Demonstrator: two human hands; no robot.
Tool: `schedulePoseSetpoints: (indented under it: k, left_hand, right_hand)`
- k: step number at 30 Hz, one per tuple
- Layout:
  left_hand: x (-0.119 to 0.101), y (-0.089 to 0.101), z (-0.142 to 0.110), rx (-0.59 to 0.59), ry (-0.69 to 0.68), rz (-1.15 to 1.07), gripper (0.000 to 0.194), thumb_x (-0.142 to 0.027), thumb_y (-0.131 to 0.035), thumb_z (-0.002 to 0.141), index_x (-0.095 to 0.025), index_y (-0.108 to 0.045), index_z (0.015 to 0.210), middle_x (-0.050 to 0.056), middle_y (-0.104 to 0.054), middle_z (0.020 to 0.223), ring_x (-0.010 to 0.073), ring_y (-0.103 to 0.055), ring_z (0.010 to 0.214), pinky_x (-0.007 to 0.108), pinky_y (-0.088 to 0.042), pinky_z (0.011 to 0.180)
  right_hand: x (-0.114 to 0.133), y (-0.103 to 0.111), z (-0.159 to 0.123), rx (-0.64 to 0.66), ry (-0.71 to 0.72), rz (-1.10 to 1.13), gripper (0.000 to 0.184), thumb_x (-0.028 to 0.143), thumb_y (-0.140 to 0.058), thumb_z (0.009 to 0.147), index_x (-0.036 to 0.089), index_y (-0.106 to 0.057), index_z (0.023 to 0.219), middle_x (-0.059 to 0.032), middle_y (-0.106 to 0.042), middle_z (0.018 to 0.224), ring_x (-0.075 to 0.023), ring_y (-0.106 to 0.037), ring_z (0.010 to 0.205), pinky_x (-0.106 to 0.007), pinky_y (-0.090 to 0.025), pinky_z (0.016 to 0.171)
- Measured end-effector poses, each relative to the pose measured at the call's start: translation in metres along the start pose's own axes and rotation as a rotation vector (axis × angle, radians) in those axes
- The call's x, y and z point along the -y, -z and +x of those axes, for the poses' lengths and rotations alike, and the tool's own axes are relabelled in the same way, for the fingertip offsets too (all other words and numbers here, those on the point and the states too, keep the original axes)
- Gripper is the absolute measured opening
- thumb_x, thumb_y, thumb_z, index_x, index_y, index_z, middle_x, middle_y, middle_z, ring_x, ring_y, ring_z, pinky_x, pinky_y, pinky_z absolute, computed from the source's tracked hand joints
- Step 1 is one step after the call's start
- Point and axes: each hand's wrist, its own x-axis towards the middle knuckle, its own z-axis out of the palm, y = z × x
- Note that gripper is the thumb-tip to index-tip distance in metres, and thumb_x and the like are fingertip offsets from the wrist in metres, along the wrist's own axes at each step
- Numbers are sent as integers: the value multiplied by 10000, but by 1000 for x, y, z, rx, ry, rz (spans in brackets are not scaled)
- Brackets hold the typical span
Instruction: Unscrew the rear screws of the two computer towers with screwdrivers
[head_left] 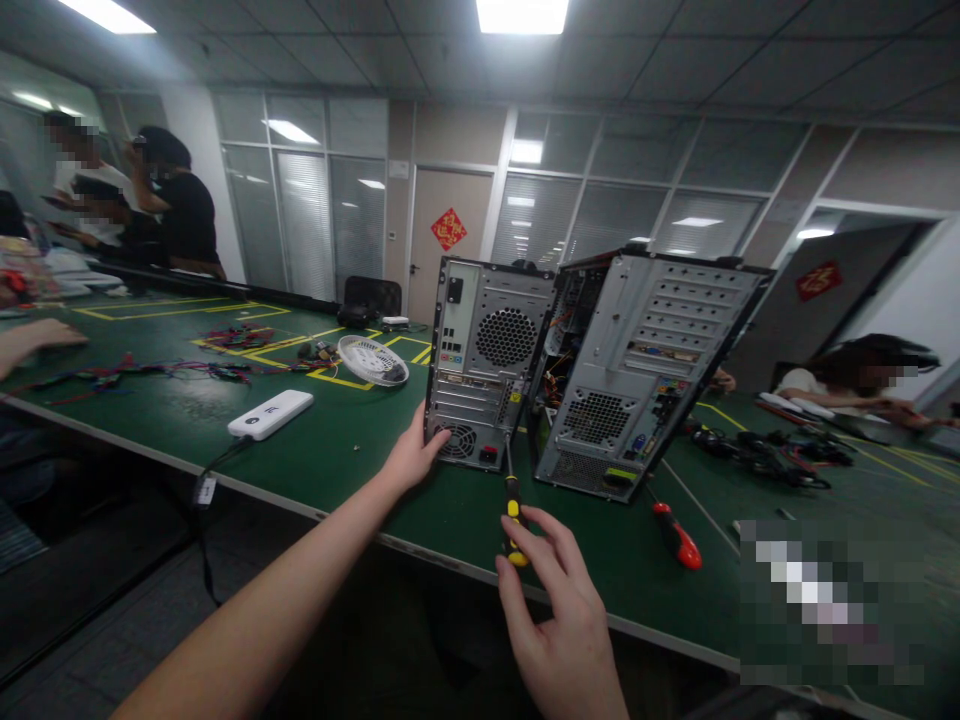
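Note:
My right hand (555, 610) pinches the yellow-and-black handle of a screwdriver (513, 510). The shaft points up and away, its tip at the lower right edge of the smaller computer case (472, 415); whether it sits in a screw is too small to tell. My left hand (412, 452) grips that case at its lower left corner, thumb on the back panel near the fan grille and the other fingers hidden behind the side. The case stands upright with its rear towards me. Close on its right stands a larger computer case (600, 440), its side open and wires showing inside.
A red-handled screwdriver (677, 537) lies right of the cases, with black cables (772, 455) beyond. On the left are a white power bank (271, 414), a round white fan-like part (373, 360) and coloured wires (232, 338). Other people sit or stand around the green table (337, 470).

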Motion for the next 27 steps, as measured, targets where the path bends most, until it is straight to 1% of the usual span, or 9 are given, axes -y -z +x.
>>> schedulePoseSetpoints:
  k: [7, 13, 16, 21, 27]
  left_hand:
    - [0, 0, 0, -3, -1, -1, 773, -418, -591, 944, -255, -246, 1616, 116, -568, 1510, 290, -567, 1369, 482, -403, 1172]
    - [-1, 0, 0, -7, 8, 0, 765, -395, -596, 938, -227, -263, 1606, 137, -589, 1485, 295, -584, 1350, 484, -418, 1158]
    - [-1, 0, 0, -8, -3, -14, 758, -394, -600, 936, -235, -274, 1601, 131, -589, 1487, 289, -581, 1354, 476, -419, 1159]
    - [-2, 0, -1, -2, 21, -5, 766, -403, -588, 941, -229, -255, 1609, 131, -589, 1485, 290, -559, 1380, 475, -410, 1166]
    - [-3, 0, -1, 0, 13, -3, 773, -409, -586, 939, -243, -246, 1613, 126, -585, 1490, 290, -557, 1382, 474, -403, 1170]
  right_hand:
    - [-1, 2, -2, 31, 7, -27, 330, 218, -532, 1022, 253, -665, 1323, -136, -592, 1386, -249, -685, 1193, -370, -612, 958]
    - [-4, -1, -1, -1, -19, -5, 298, 223, -545, 1019, 256, -667, 1288, -114, -614, 1359, -246, -650, 1242, -389, -579, 1017]
    - [-4, -1, -1, -13, -24, -10, 274, 236, -560, 1015, 258, -665, 1267, -113, -613, 1351, -244, -653, 1230, -390, -583, 1002]
    - [-6, -1, -1, -33, -34, -26, 226, 271, -618, 987, 233, -654, 1207, -130, -637, 1308, -264, -668, 1185, -411, -592, 970]
    - [-8, -2, -1, -46, -32, -25, 218, 295, -643, 974, 233, -652, 1183, -124, -646, 1279, -268, -668, 1172, -421, -593, 965]
